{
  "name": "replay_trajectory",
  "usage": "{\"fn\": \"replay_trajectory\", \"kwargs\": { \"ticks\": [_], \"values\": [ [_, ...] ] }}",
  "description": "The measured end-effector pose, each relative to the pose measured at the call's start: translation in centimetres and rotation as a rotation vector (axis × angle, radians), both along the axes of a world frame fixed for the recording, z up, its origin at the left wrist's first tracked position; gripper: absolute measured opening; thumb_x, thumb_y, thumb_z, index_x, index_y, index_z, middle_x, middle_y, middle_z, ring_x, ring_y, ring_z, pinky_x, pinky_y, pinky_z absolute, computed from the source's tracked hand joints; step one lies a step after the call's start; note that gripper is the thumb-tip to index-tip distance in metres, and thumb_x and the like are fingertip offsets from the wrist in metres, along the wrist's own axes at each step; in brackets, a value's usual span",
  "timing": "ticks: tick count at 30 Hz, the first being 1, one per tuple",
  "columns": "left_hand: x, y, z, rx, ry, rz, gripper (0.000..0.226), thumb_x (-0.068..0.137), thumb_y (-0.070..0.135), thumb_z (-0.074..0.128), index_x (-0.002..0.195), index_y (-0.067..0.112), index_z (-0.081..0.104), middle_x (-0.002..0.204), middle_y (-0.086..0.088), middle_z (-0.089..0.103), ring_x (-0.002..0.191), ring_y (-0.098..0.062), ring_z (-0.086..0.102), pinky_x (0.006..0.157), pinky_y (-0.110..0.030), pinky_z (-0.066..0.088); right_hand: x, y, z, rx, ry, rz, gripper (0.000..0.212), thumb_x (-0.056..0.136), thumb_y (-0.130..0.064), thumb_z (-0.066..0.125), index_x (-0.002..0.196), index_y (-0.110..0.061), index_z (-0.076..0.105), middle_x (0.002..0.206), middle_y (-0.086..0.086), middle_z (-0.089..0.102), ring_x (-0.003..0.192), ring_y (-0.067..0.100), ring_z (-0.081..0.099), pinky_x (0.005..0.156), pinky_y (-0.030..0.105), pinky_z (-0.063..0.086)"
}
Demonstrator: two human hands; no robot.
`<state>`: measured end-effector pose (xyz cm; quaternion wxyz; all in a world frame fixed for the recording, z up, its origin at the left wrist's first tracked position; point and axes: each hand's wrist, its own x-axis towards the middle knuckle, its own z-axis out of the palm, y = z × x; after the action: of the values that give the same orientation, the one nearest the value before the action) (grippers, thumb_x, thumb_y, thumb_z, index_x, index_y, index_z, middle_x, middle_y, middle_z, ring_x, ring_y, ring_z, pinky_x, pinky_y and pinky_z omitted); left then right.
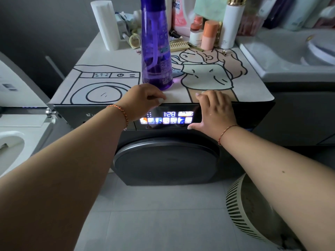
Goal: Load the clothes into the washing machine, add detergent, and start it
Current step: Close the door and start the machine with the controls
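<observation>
Head view: I'm seeing both hands resting at the washing machine (163,151) front top edge. Left hand (143,100) is curling loosely over the edge above the control panel (168,117), fingers bent, gripping nothing. Right hand (214,109) is lying flat, fingers spread, thumb touching the panel's lower right corner. Display is glowing, reading 1:28. Round door (163,160) is sitting shut. Purple detergent bottle (156,44) is standing upright on the cartoon mat (108,84), just behind the left hand. Slotted laundry basket (253,211) is sitting on the floor at lower right; I can't tell what's inside.
</observation>
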<state>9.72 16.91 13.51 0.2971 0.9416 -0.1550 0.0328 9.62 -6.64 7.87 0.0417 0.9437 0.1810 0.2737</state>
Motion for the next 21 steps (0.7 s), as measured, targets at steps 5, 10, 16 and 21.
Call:
{"fn": "replay_trajectory", "kwargs": {
  "ticks": [5,10,16,21],
  "values": [
    [0.02,-0.06,-0.04,0.020,0.000,0.004,0.023,0.091,0.021,0.057,0.110,0.018,0.070,0.113,0.000,0.064,0.102,-0.013,0.057,0.090,-0.018,0.038,-0.03,0.21,0.02,-0.014,-0.007,-0.019,0.099,0.041,-0.067,0.077,0.116,-0.007,0.052,0.102,0.012,0.058,0.090,0.032,0.057,0.077,0.039,0.045],
    [-0.01,-0.01,-0.13,0.016,-0.012,0.005,0.023,0.091,0.021,0.057,0.110,0.017,0.070,0.113,0.000,0.064,0.101,-0.011,0.056,0.089,-0.017,0.037,0.18,0.45,-0.23,-0.010,-0.025,-0.039,0.097,0.041,-0.067,0.077,0.114,-0.008,0.051,0.100,0.012,0.058,0.087,0.031,0.056,0.074,0.038,0.045],
    [0.05,0.07,-0.34,0.010,-0.036,-0.008,0.023,0.091,0.020,0.057,0.111,0.017,0.070,0.112,0.000,0.065,0.101,-0.008,0.054,0.088,-0.014,0.035,0.35,0.72,-0.58,-0.012,-0.059,-0.058,0.091,0.045,-0.066,0.076,0.111,-0.007,0.053,0.099,0.011,0.058,0.087,0.030,0.056,0.074,0.038,0.044],
    [0.29,0.17,-0.57,0.001,-0.052,-0.002,0.023,0.091,0.020,0.058,0.109,0.018,0.071,0.111,0.001,0.065,0.099,-0.006,0.054,0.088,-0.015,0.037,0.44,0.75,-0.92,-0.007,-0.099,-0.046,0.090,0.046,-0.063,0.078,0.112,-0.007,0.050,0.100,0.011,0.059,0.087,0.030,0.056,0.073,0.037,0.044]
  ]
}}
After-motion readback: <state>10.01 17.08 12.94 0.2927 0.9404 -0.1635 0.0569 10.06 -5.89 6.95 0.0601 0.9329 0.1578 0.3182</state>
